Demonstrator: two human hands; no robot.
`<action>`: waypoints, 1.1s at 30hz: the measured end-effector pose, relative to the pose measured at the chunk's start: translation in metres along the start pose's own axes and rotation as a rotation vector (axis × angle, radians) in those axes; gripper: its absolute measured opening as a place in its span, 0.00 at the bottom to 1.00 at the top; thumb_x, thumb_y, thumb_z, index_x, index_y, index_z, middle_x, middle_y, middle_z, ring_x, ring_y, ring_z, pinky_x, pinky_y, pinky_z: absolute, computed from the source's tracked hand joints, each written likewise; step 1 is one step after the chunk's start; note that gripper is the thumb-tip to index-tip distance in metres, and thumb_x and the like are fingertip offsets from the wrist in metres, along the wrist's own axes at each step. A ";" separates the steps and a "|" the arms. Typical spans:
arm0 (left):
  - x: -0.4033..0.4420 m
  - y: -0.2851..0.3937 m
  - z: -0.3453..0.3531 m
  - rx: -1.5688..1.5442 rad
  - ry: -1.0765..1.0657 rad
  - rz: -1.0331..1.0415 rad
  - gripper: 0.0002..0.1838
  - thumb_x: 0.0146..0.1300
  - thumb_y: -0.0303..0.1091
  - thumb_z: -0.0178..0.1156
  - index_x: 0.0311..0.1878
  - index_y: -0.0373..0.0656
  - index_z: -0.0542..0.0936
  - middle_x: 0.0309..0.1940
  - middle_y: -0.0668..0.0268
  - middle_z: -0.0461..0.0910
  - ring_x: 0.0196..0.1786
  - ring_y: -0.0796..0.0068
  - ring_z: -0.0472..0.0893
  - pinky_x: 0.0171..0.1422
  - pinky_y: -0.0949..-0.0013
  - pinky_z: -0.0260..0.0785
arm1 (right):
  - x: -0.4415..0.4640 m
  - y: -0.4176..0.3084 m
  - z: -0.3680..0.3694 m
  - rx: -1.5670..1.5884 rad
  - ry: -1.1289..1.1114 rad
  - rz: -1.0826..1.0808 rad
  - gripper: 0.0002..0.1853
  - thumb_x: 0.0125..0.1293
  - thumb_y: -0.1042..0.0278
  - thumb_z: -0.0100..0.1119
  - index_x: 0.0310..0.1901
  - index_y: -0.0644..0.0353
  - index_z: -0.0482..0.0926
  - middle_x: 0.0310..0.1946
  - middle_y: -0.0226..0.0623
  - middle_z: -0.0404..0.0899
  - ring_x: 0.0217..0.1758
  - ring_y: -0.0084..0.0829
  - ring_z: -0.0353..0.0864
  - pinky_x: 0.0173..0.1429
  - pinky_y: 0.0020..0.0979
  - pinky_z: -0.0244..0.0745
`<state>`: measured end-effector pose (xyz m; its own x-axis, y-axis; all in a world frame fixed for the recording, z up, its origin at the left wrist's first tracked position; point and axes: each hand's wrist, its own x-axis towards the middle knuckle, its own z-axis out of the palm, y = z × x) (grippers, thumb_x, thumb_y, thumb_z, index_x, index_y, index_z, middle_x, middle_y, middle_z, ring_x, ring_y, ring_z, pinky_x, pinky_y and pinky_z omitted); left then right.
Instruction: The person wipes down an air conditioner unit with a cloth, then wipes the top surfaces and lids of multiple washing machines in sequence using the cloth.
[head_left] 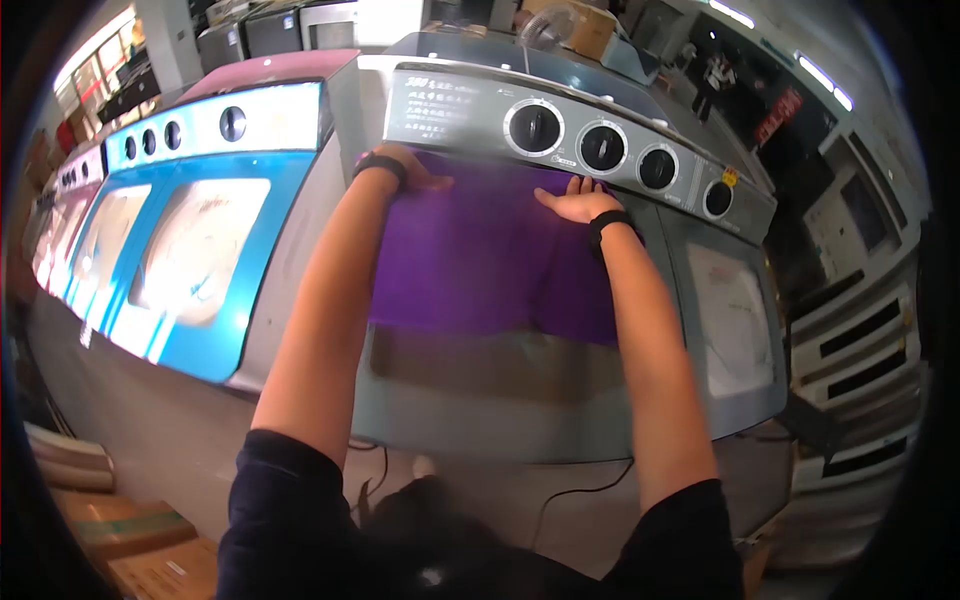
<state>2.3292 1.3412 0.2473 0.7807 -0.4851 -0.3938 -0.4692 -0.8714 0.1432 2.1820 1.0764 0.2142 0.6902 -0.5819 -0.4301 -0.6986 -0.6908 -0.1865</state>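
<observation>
A purple cloth [460, 250] lies spread over the lid of a grey washing machine [480, 400], just below its control panel [450, 110] with black knobs. At the cloth's upper left corner is my left hand [410, 167], thumb stretched out to the right, its other fingers mostly hidden. My right hand [580, 202] rests at the upper right part of the cloth, its fingers apart and close to the panel. Both wrists wear black bands. The cloth's lower part is slightly blurred.
A blue-topped washing machine [260, 270] stands to the left, with a pink one beyond it. Cardboard boxes [165, 550] are at the lower left. Black cables [590, 490] run on the floor. A person [712, 85] stands in the far right background.
</observation>
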 end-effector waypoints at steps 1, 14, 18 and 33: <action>-0.008 -0.001 0.007 -0.007 0.083 -0.043 0.63 0.37 0.85 0.54 0.71 0.47 0.60 0.71 0.49 0.56 0.73 0.55 0.59 0.73 0.58 0.54 | -0.004 -0.001 0.003 -0.021 0.000 -0.002 0.56 0.58 0.21 0.34 0.73 0.64 0.39 0.75 0.50 0.30 0.79 0.48 0.28 0.78 0.41 0.28; -0.123 -0.033 0.093 0.018 0.126 -0.131 0.63 0.43 0.87 0.41 0.76 0.53 0.42 0.76 0.50 0.38 0.75 0.51 0.52 0.75 0.53 0.48 | -0.158 0.027 0.076 -0.186 0.070 -0.079 0.52 0.61 0.24 0.33 0.74 0.59 0.40 0.76 0.45 0.30 0.79 0.46 0.29 0.78 0.42 0.30; -0.178 -0.043 0.120 0.017 0.132 -0.112 0.63 0.44 0.87 0.40 0.76 0.53 0.42 0.76 0.50 0.36 0.76 0.50 0.50 0.76 0.52 0.45 | -0.205 0.045 0.112 -0.139 0.098 -0.089 0.51 0.61 0.24 0.33 0.74 0.57 0.40 0.77 0.42 0.30 0.79 0.43 0.27 0.78 0.46 0.29; -0.276 -0.051 0.201 -0.007 0.510 0.044 0.44 0.62 0.65 0.41 0.73 0.45 0.54 0.74 0.48 0.47 0.76 0.43 0.44 0.70 0.30 0.40 | -0.339 0.047 0.194 0.015 0.330 -0.138 0.47 0.63 0.32 0.39 0.73 0.62 0.45 0.76 0.46 0.35 0.79 0.48 0.29 0.73 0.61 0.36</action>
<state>2.0543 1.5344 0.1663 0.8634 -0.4933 0.1060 -0.5044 -0.8492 0.1561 1.8785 1.3246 0.1802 0.8005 -0.5923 -0.0918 -0.5953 -0.7679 -0.2366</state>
